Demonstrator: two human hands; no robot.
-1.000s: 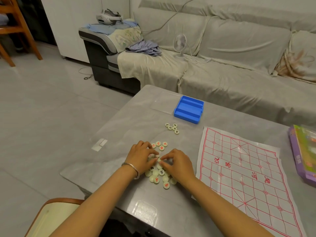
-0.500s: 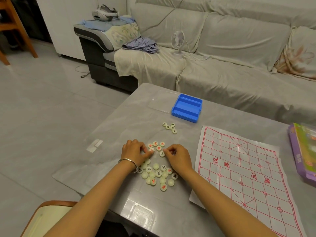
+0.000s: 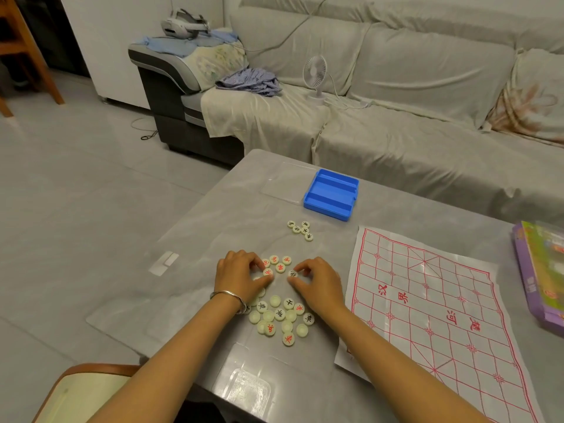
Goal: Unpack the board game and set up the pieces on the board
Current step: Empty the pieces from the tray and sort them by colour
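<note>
Since the frame one second earlier, both hands have shifted from the middle of the loose heap [image 3: 279, 315] of cream, round game pieces to its far edge. The heap lies on the grey marble-patterned worktop [image 3: 198, 239]; some discs show red or black characters, others lie blank side up. The left hand [image 3: 239, 277], with a silver bangle [image 3: 229, 296] at the wrist, has its fingers curled narrowly, thumb and forefinger pinching a red-marked disc [image 3: 268, 272]. The right hand [image 3: 317, 280] pinches a black-marked disc [image 3: 292, 273] in the same way, just beside it. Whether either disc is lifted off the worktop cannot be told. Just beyond the fingers lies a small cluster of red-character discs [image 3: 279, 264]. Farther off, five black-character discs [image 3: 300, 229] form a separate group. To the right, the thin white board [image 3: 427, 315] with red grid lines lies flat, with every piece off to its left. Beyond are the blue plastic tray [image 3: 331, 195], a clear lid [image 3: 285, 183] beside it, and a cloth-covered sofa [image 3: 396, 87] behind.
</note>
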